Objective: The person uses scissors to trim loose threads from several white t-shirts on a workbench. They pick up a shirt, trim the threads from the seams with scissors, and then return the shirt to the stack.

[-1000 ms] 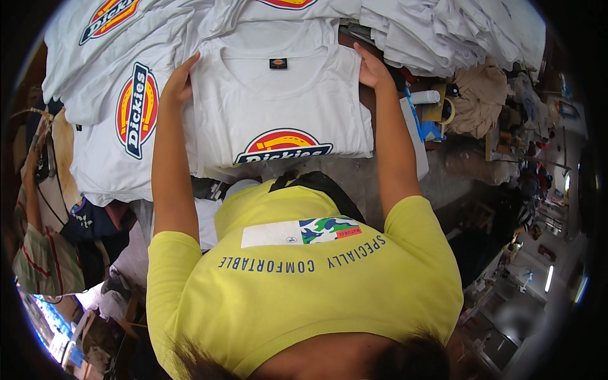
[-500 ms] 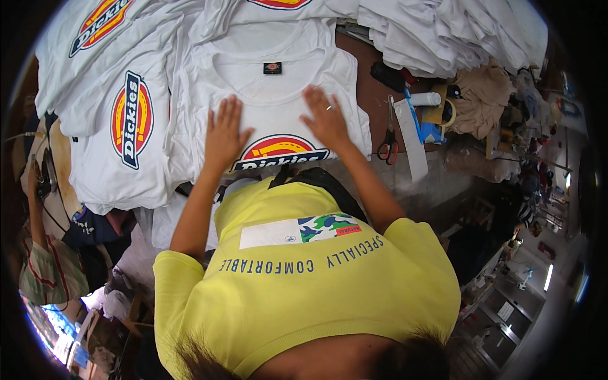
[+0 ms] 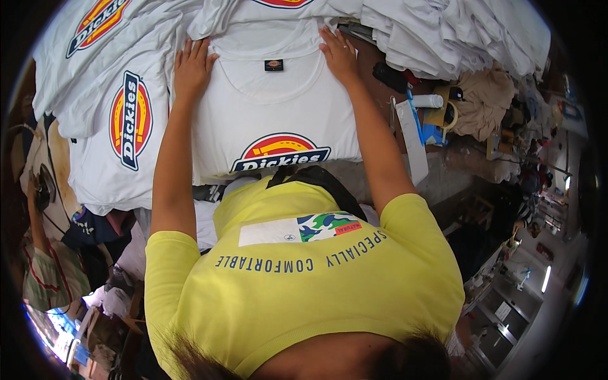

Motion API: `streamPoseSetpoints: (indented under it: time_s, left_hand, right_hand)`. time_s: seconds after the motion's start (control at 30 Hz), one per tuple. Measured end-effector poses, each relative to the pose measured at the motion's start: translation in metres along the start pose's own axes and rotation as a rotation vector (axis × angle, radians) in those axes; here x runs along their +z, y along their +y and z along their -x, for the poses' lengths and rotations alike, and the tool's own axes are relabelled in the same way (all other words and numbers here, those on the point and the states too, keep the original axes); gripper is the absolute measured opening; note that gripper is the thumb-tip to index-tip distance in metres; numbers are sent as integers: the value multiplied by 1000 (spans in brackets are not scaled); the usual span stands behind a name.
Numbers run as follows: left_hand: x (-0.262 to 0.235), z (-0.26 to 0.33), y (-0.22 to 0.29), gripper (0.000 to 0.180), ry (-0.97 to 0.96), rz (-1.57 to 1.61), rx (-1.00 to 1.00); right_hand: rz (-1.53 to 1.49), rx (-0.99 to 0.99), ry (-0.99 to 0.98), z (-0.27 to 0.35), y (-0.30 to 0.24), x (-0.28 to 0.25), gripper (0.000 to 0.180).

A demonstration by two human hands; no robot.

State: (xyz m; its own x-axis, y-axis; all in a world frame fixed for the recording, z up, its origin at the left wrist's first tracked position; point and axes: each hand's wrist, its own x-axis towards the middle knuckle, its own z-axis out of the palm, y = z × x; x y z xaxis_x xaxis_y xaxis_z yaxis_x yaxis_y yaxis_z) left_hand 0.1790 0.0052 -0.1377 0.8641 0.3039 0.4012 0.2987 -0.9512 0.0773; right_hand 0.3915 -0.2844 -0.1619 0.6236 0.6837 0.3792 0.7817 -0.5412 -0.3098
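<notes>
A white scoop-neck tank top (image 3: 285, 117) lies spread in front of me. It has a small black neck label (image 3: 273, 65) and a red, yellow and navy printed emblem (image 3: 282, 151) by the near edge. My left hand (image 3: 193, 71) rests flat at its far left shoulder, fingers stretched out and thumb apart. Over at the far right shoulder is my right hand (image 3: 340, 58), also stretched out and touching the cloth. Neither hand grips anything. More white printed shirts (image 3: 130, 120) lie to the left, and others are just beyond the collar.
A heap of white garments (image 3: 443, 38) fills the far right. On the brown table (image 3: 373, 95) beside my right forearm are a white paper strip (image 3: 411, 142), a white roll (image 3: 427, 101) and a tape roll (image 3: 450, 115). At far left another person's hand (image 3: 39, 190) holds a dark object.
Both hands have slid away from me and apart, from the shirt's chest to its shoulders. The shirt's side edges now lie straighter. My right forearm now covers most of the scissors.
</notes>
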Motion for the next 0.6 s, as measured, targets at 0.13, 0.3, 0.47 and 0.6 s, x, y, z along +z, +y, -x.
streamPoseSetpoints:
  time_s: [0.13, 0.3, 0.47, 0.6]
  left_hand:
    - [-2, -8, -4, 32, 73, 223, -12]
    - [0, -14, -3, 30, 111, 159, -99]
    - [2, -10, 8, 28, 139, 73, -178]
    - [-9, 8, 74, 31, 118, 177, -130]
  right_hand:
    - [-341, 64, 60, -12, 25, 12, 38]
    - [-154, 138, 37, -19, 8, 4, 33]
    - [-252, 114, 17, -24, 9, -3, 25]
    - [-789, 164, -34, -25, 32, -7, 24]
